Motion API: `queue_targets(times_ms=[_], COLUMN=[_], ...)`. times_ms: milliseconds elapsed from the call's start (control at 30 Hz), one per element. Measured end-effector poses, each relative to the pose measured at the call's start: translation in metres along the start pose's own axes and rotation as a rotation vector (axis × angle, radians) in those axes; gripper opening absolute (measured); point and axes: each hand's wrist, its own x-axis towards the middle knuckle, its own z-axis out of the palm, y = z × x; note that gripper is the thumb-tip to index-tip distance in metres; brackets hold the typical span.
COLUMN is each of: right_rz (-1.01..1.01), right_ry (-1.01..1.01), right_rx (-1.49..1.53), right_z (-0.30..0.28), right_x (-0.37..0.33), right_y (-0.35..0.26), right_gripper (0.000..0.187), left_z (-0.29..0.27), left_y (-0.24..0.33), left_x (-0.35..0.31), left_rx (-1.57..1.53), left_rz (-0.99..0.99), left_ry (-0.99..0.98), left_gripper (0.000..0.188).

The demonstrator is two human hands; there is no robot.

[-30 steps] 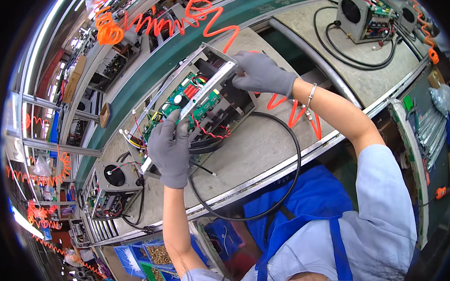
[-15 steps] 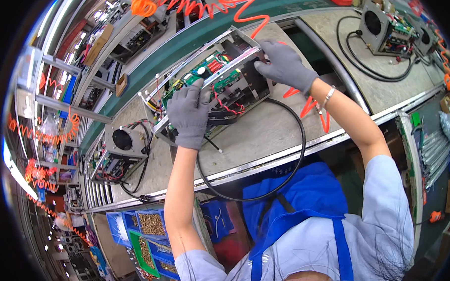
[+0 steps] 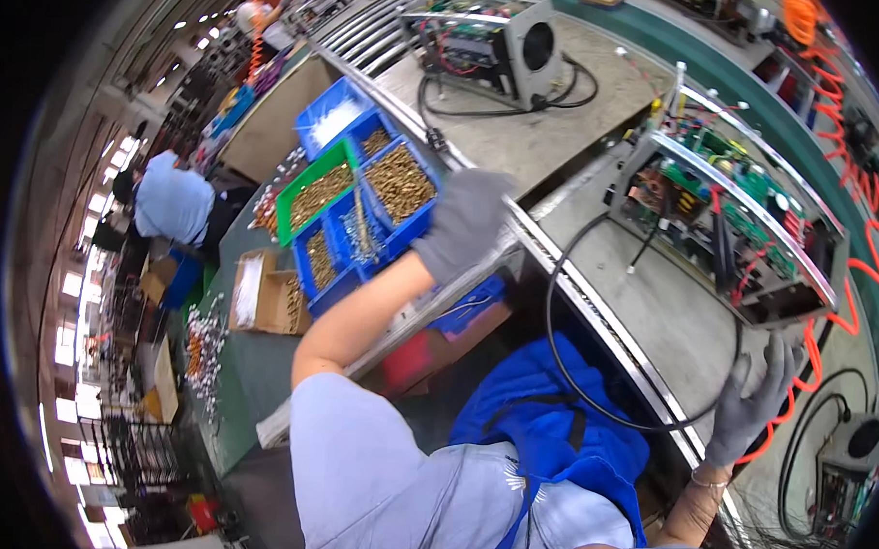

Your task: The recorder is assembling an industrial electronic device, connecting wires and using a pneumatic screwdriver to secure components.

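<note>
My left hand [image 3: 465,222], in a grey glove, reaches out over the bench's metal edge to the blue bins [image 3: 389,190] of brass screws. I see it from the back with its fingers curled down and hidden. An open metal chassis [image 3: 741,227] with green circuit boards and red wires lies on the grey bench [image 3: 651,311] at the right. My gloved right hand [image 3: 750,401] hovers just below the chassis's near corner, fingers spread and holding nothing. A black cable [image 3: 563,347] loops from the chassis over the bench edge toward my blue apron.
A second unit with a round fan [image 3: 510,49] and black cable sits at the back of the bench. A green bin [image 3: 316,193] and cardboard boxes [image 3: 264,302] lie left of the blue ones. Orange coiled hose [image 3: 849,182] hangs at right. Another person [image 3: 171,202] works far left.
My view has swung left. My left hand has left the chassis and moved over to the screw bins. My right hand has let go of the chassis and dropped below it, open.
</note>
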Motion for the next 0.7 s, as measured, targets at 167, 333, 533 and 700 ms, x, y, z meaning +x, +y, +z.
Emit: queue_targets(times_ms=[167, 333, 533, 700], right_rz=[0.135, 0.005, 0.093, 0.030], right_ry=[-0.067, -0.080, -0.153, -0.125], right_rx=[0.273, 0.252, 0.198, 0.345], right_z=[0.024, 0.028, 0.022, 0.026], right_x=[0.006, 0.010, 0.013, 0.016], right_y=[-0.005, -0.024, -0.025, -0.042], right_gripper=[0.044, 0.043, 0.042, 0.041], left_z=[-0.036, -0.031, -0.018, -0.026], left_y=[-0.128, -0.159, -0.182, -0.209], left_x=[-0.051, -0.040, -0.041, -0.064], left_rx=[0.162, -0.118, -0.182, -0.386], left_rz=[-0.537, -0.326, -0.243, -0.545], left_ry=[-0.163, -0.417, -0.252, -0.095], left_gripper=[0.030, 0.021, 0.016, 0.018])
